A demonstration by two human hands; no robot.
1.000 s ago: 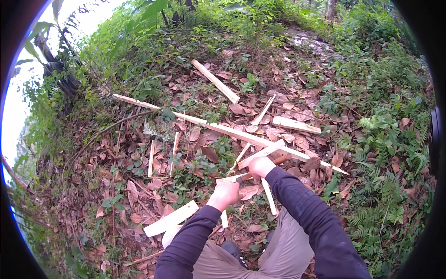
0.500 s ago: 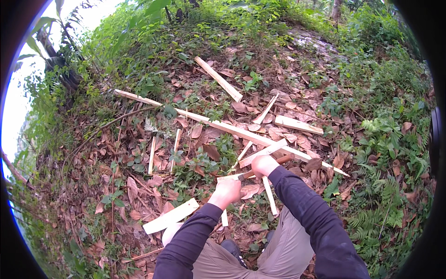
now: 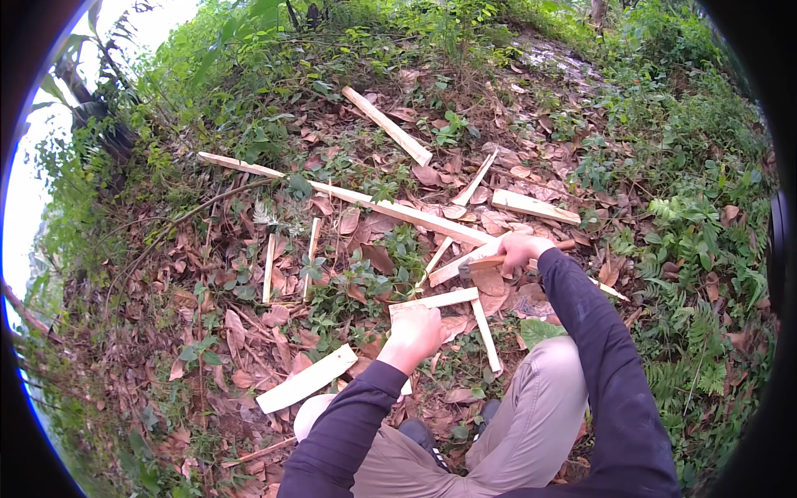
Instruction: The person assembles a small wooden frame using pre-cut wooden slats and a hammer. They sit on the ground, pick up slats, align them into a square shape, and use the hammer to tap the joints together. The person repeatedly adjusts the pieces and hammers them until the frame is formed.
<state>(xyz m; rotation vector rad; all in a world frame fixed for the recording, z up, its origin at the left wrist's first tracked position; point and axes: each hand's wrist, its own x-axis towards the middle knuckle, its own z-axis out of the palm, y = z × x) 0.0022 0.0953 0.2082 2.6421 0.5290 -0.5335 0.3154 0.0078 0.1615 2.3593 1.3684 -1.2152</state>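
Note:
My left hand (image 3: 413, 334) is closed on the left end of a short pale wooden stick (image 3: 455, 297), low over the ground. My right hand (image 3: 523, 251) grips a wooden-handled tool (image 3: 486, 263) with a dark metal head; whether it is a hammer or a hatchet I cannot tell. The handle's far end sticks out beyond my fist. Behind the right hand, a short wooden piece (image 3: 449, 271) leans against a long wooden strip (image 3: 407, 213). Another thin stick (image 3: 486, 334) lies just right of the held one.
A broad flat board (image 3: 307, 380) lies by my left forearm. Farther off are a squared stick (image 3: 387, 126), a short block (image 3: 535, 207) and a pointed splinter (image 3: 476, 178). Two thin sticks stand left of centre. Dry leaves, low plants and a bent branch (image 3: 178, 222) cover the slope.
My right hand has lifted away from my left, up and to the right, with the tool in it. The short stick in my left hand shows more fully now.

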